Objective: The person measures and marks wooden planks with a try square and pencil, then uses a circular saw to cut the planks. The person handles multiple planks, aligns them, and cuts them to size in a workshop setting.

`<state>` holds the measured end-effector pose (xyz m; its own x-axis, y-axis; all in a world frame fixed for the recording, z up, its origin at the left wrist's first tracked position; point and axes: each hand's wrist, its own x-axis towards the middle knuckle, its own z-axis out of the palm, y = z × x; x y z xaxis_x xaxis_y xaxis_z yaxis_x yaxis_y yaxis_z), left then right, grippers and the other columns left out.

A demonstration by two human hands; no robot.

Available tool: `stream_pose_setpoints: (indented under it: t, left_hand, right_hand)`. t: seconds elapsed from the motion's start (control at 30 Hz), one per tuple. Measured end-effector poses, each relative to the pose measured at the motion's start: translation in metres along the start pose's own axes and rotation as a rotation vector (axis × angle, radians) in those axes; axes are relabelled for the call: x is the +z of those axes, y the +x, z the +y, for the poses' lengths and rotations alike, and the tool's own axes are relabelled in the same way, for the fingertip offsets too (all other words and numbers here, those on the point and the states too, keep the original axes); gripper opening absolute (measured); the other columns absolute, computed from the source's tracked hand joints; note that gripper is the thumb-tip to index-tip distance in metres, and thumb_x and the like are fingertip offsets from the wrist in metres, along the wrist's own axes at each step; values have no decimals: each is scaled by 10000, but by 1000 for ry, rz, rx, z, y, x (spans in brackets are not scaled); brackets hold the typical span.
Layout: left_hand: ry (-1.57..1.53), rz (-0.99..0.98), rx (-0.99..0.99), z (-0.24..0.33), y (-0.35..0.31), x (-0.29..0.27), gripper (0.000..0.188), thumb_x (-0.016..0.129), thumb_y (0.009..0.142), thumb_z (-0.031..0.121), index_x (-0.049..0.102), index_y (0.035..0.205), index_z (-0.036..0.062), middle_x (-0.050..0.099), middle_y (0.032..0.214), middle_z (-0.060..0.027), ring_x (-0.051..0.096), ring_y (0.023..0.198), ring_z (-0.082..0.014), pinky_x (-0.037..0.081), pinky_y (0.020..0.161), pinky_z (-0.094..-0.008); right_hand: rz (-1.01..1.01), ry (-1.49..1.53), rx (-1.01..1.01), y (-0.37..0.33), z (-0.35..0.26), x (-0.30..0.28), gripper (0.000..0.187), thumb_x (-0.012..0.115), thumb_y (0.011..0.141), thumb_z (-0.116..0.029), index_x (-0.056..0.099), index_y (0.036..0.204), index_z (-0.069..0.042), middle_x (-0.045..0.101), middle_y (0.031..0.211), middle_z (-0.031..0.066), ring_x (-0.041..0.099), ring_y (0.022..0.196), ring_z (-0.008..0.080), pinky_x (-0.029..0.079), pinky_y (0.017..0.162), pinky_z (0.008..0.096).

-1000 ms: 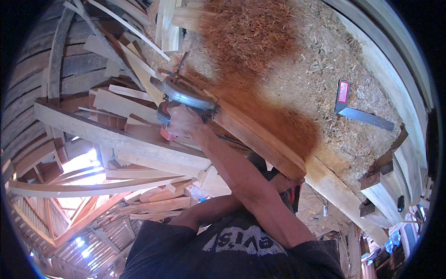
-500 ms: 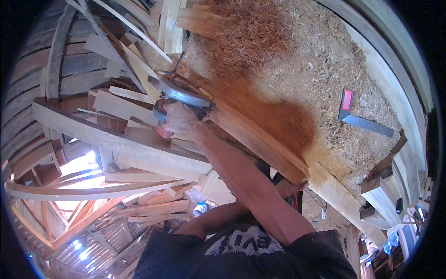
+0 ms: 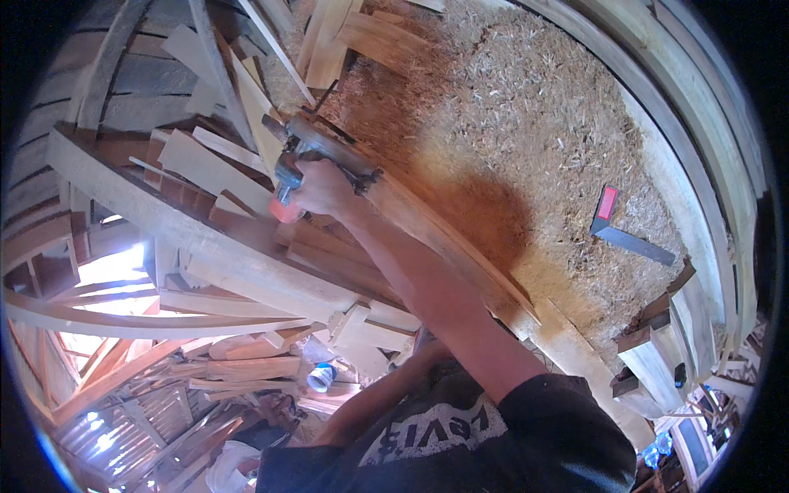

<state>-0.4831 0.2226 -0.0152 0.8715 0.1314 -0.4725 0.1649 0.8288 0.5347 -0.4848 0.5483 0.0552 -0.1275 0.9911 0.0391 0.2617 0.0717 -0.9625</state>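
My right hand (image 3: 325, 187) is closed around the handle of a circular saw (image 3: 333, 148), which has a silver guard, a dark grip and a red end. The saw rests on the upper left part of a long wooden plank (image 3: 444, 234) that runs slantwise toward me. A thin dark guide rod (image 3: 327, 97) sticks out at the saw's far side. My left forearm (image 3: 382, 398) passes under my right arm. Behind that arm my left hand is hidden, so its fingers and anything in them do not show.
A try square (image 3: 633, 238) with a red-marked stock lies on the wood shavings (image 3: 567, 123) at right. Curved timbers (image 3: 699, 90) line the right side. Offcuts and a long curved beam (image 3: 189, 222) lie at left, with a blue-and-white container (image 3: 322, 377) below.
The view has turned and shifted, so surroundings sit differently. My right hand still holds the saw, now seen at another tilt. My left hand, partly visible near the plank's close end before, is now hidden.
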Motion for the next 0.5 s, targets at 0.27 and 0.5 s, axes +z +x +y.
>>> stream_pose_setpoints:
  t: [0.27,0.5]
  left_hand:
    - [-350,1421,107,-220,-219,-114,552,524,1062,454,452,1540,187,669,1398,-56,635,1257,-265,490,998,-484]
    - [-498,1515,318,-167,-201,-145,776,562,1010,642,366,1577,151,610,1432,-70,600,1275,-238,458,1051,-457]
  right_hand:
    - [90,71,-202,-67,-19,-23,523,743,805,-227,688,1320,-157,738,929,246,723,849,462,596,782,513]
    - [228,-169,-314,-251,-102,-164,456,796,748,-104,743,1198,-57,786,965,155,783,826,307,613,792,397]
